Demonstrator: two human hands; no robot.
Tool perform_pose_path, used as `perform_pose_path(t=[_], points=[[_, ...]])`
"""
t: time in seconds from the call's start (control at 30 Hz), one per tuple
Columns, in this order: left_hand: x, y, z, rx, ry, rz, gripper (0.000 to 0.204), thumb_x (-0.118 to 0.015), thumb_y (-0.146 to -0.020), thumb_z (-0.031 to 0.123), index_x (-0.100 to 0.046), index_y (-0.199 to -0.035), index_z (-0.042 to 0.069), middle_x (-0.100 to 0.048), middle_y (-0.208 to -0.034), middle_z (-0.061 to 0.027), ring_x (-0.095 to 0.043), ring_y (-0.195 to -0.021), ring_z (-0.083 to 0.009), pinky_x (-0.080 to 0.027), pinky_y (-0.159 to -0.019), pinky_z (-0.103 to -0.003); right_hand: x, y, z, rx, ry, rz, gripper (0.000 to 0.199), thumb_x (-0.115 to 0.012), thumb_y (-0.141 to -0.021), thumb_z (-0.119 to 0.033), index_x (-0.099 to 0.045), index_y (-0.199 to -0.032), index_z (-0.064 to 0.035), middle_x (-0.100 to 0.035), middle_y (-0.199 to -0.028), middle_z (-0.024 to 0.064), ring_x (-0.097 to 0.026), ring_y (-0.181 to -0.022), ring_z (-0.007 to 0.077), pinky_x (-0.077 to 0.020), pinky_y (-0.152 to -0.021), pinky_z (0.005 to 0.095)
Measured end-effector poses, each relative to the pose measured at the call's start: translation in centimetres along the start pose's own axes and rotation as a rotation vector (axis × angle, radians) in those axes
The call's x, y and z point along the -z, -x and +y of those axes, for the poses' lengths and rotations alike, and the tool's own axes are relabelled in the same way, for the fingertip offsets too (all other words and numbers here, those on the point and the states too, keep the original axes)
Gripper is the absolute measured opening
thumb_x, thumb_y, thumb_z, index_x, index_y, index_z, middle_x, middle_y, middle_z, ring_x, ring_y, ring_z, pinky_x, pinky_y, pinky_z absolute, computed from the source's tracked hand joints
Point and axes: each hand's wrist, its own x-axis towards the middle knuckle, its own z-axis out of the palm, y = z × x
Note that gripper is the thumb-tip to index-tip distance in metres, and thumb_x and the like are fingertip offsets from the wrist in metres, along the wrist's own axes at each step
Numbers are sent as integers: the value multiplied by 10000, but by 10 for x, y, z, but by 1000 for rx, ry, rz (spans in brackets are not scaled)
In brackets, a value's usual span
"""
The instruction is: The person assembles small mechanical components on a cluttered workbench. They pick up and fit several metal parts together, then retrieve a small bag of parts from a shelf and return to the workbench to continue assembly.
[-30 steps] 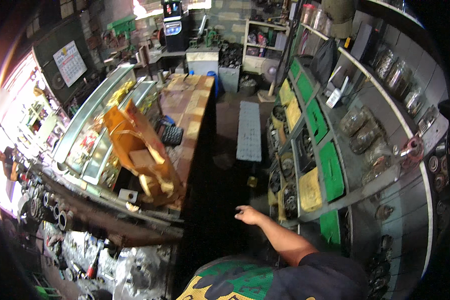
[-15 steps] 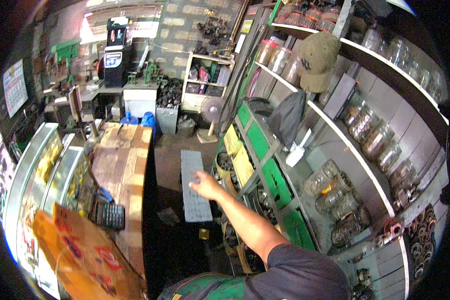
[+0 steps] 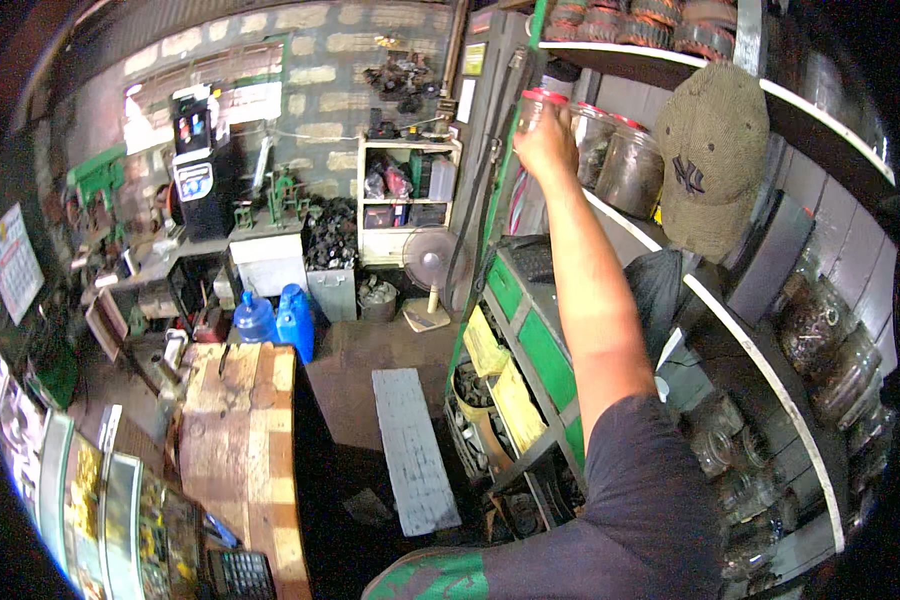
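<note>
My right arm stretches up to the wall shelf. There my right hand (image 3: 548, 148) is closed round the left-most jar (image 3: 542, 97), a clear one with a red lid that shows above my fingers. My palm and knuckles cover most of its body. Two more red-lidded jars stand just right of it: one jar (image 3: 592, 135) close behind my wrist and a larger jar (image 3: 630, 170) with dark contents. A brown cap (image 3: 715, 160) hangs beside them. No part of my left hand shows.
Below my arm stands a green and grey cabinet (image 3: 535, 330) with open bins. A narrow grey bench (image 3: 415, 450) lies along the floor, near a wooden counter (image 3: 240, 430). A fan (image 3: 430, 265) and blue water containers (image 3: 292, 320) are farther back. Glass jars (image 3: 820, 320) line the lower right shelves.
My right hand has risen from above the grey bench, fingers loosely spread, to the shelf and closed round the left-most jar. The view has tilted up, and the orange-brown sheet at lower left is gone from it.
</note>
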Motion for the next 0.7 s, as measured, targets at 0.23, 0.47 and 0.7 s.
perform_pose_path(t=[0.23, 0.47, 0.7], points=[[-12, 3, 0, 108, -8, 12, 952, -780, -965, 625, -546, -1615, -30, -640, -1545, -322, -626, -1456, -445, -499, -1231, -483, -35, -120, 83, -299, 422, -185, 482, -627, -1075, -343, -751, -1426, -36, -562, -1661, 252, -661, -1429, 426, -544, -1177, 571], [-41, 91, -37, 243, -35, -89, 994, -770, -966, 657, -523, -1641, -30, -627, -1562, -324, -616, -1471, -443, -493, -1243, -484, -75, -178, 183, 203, 372, -185, 498, -867, -918, -365, -791, -1217, 27, -789, -1193, 316, -766, -1102, 509, -604, -966, 582], [58, 156, 68, 135, 91, -42, 816, -796, -1003, 482, -534, -1647, 56, -673, -1530, -283, -657, -1414, -443, -529, -1199, -497, -58, -56, 92, 423, 12, -90, 575, -808, -1019, -256, -655, -1499, 20, -732, -1418, 285, -700, -1298, 452, -517, -1131, 480]])
